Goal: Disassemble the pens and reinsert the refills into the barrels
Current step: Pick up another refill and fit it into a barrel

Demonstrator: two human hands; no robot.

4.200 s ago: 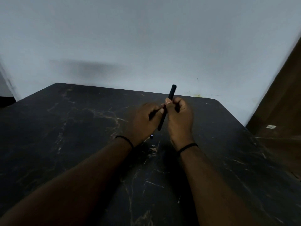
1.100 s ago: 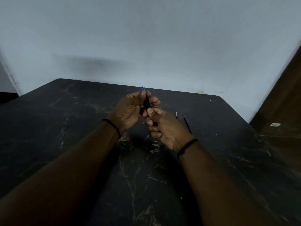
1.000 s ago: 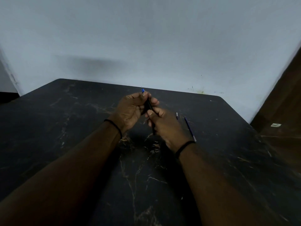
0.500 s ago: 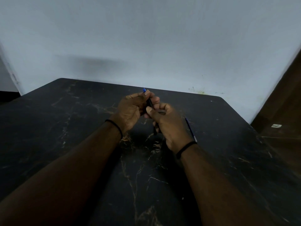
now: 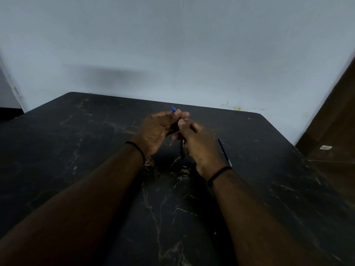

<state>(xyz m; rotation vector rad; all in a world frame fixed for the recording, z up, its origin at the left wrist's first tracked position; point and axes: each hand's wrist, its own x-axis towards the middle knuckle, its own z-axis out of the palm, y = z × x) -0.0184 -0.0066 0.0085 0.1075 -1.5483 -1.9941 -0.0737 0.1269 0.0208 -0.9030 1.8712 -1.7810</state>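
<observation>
One black pen barrel (image 5: 182, 148) and one loose blue refill (image 5: 224, 153) — the refill lies on the dark table (image 5: 76, 150), just right of the barrel. Both hands meet above the table: left hand (image 5: 157, 129) and right hand (image 5: 199, 146) each grip the barrel, fingers curled — a blue tip (image 5: 173, 109) pokes up.

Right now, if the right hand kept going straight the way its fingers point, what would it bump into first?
Probably the left hand, which faces the right hand and also grips the black pen; depth is hard to judge.

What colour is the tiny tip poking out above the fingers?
Blue. The tip sticks up above the left hand, best seen in the head view.
</observation>
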